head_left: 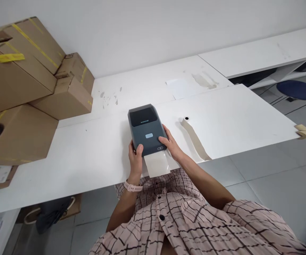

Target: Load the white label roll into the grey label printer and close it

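Between my two hands is a dark grey-blue label printer (148,143) with a black window on top and a light blue button. A blank white label strip (156,164) sticks out of its near end over the table's front edge. My left hand (135,156) grips the near left corner, thumb on top. My right hand (170,143) is closed on the right side, its thumb near a small oval mark. The fingers under the printer are hidden. Right of it, a small label roll (186,118) with a long unrolled strip (196,140) lies on the table.
Cardboard boxes (22,74) with yellow tape are stacked on the left of the white table (102,141). A white paper sheet (181,88) lies toward the back. A brown corner guard (305,131) covers the right corner; a blue stool (298,90) stands beyond. A dark bag (49,212) is below.
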Demonstrator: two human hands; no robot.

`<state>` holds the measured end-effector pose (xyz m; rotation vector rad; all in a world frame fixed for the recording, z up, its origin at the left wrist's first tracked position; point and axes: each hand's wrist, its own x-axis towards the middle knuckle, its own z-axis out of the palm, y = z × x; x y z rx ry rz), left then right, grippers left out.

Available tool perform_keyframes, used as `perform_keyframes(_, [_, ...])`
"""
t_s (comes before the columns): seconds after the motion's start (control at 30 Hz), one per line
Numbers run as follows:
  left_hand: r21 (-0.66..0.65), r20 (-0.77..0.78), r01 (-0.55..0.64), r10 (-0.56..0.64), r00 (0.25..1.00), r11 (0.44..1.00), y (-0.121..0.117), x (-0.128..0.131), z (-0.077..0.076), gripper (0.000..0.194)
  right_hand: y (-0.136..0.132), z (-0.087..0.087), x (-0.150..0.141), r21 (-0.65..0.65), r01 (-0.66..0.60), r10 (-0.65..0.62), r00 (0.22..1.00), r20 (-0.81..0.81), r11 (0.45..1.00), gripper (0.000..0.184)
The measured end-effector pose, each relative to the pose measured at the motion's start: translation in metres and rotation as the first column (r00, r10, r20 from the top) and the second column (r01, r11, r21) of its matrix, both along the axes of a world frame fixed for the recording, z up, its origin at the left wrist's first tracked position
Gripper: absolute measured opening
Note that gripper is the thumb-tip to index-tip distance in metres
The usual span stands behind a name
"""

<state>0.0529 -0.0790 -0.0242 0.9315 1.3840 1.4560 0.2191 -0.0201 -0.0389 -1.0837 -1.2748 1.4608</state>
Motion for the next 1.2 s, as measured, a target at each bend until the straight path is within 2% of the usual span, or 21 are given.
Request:
perform_keyframes(0.13, [-0.024, -0.093, -0.033, 0.031, 0.995, 0.999, -0.001, 0.002, -0.008, 0.062, -0.002, -0.007, -0.002, 0.056, 0.022, -0.026, 0.997, 0.068, 0.998, 0.086])
perform_keyframes(0.3, [0.007, -0.195, -0.099, 0.099, 0.976, 0.995, 0.006, -0.001, -0.019, 0.064, -0.001, -0.01, -0.003, 0.097, 0.065, -0.071, 0.996, 0.06, 0.993, 0.089])
perform_keyframes(0.37, [0.015, -0.178, -0.097, 0.099, 0.979, 0.995, 0.008, -0.003, -0.017, 0.065, 0.0, -0.008, -0.003, 0.084, 0.08, -0.083, 0.996, 0.034, 0.993, 0.09])
perform_keyframes(0.43, [0.004, -0.14, -0.049, 0.049, 0.989, 0.999, 0.007, -0.005, -0.011, 0.065, 0.0, -0.005, -0.003, 0.051, 0.088, -0.088, 0.996, -0.013, 0.995, 0.09])
perform_keyframes(0.53, [-0.048, -0.139, -0.028, 0.021, 0.99, 0.998, -0.012, -0.004, -0.003, 0.068, 0.001, -0.003, -0.003, 0.008, 0.088, -0.087, 0.991, -0.098, 0.996, 0.085])
perform_keyframes(0.6, [-0.113, -0.206, -0.118, 0.093, 0.974, 0.987, -0.033, 0.0, -0.004, 0.067, 0.0, -0.004, -0.003, -0.001, 0.082, -0.082, 0.986, -0.144, 0.997, 0.082])
perform_keyframes(0.67, [-0.184, -0.239, -0.153, 0.106, 0.965, 0.971, -0.053, 0.006, -0.008, 0.056, 0.001, -0.005, -0.003, -0.002, 0.081, -0.081, 0.983, -0.163, 0.997, 0.081])
perform_keyframes(0.73, [-0.252, -0.142, -0.04, 0.004, 0.99, 0.967, -0.065, 0.013, -0.01, 0.045, 0.001, -0.007, -0.005, -0.003, 0.089, -0.089, 0.983, -0.164, 0.996, 0.081])
perform_keyframes(0.8, [-0.294, 0.05, 0.112, -0.102, 0.994, 0.949, -0.067, 0.018, -0.006, 0.045, 0.002, -0.008, -0.006, -0.001, 0.092, -0.092, 0.983, -0.157, 0.996, 0.083])
perform_keyframes(0.87, [-0.306, 0.212, 0.185, -0.123, 0.969, 0.934, -0.062, 0.02, 0.003, 0.046, 0.001, -0.006, -0.006, 0.01, 0.084, -0.082, 0.988, -0.133, 0.996, 0.084])
perform_keyframes(0.93, [-0.291, 0.266, 0.201, -0.123, 0.956, 0.935, -0.058, 0.019, 0.01, 0.047, -0.001, 0.001, -0.004, 0.074, 0.107, -0.106, 0.994, -0.029, 0.991, 0.08])
perform_keyframes(1.0, [-0.279, 0.219, 0.193, -0.134, 0.967, 0.941, -0.058, 0.016, 0.011, 0.047, -0.006, 0.014, 0.0, 0.267, 0.154, -0.201, 0.967, 0.158, 0.951, 0.07])
perform_keyframes(1.03, [-0.28, 0.182, 0.19, -0.142, 0.973, 0.941, -0.06, 0.013, 0.01, 0.047, -0.009, 0.022, 0.002, 0.399, 0.146, -0.26, 0.933, 0.249, 0.905, 0.064])
perform_keyframes(1.1, [-0.287, 0.112, 0.18, -0.154, 0.982, 0.941, -0.066, 0.005, 0.002, 0.046, -0.016, 0.037, 0.005, 0.629, 0.03, -0.342, 0.859, 0.382, 0.777, 0.052])
perform_keyframes(1.13, [-0.282, 0.08, 0.162, -0.145, 0.986, 0.946, -0.068, 0.001, -0.002, 0.044, -0.019, 0.044, 0.005, 0.701, -0.06, -0.354, 0.831, 0.43, 0.71, 0.048])
perform_keyframes(1.2, [-0.245, 0.006, 0.077, -0.078, 0.997, 0.966, -0.07, -0.01, -0.009, 0.039, -0.024, 0.052, 0.002, 0.762, -0.229, -0.358, 0.777, 0.517, 0.605, 0.045])
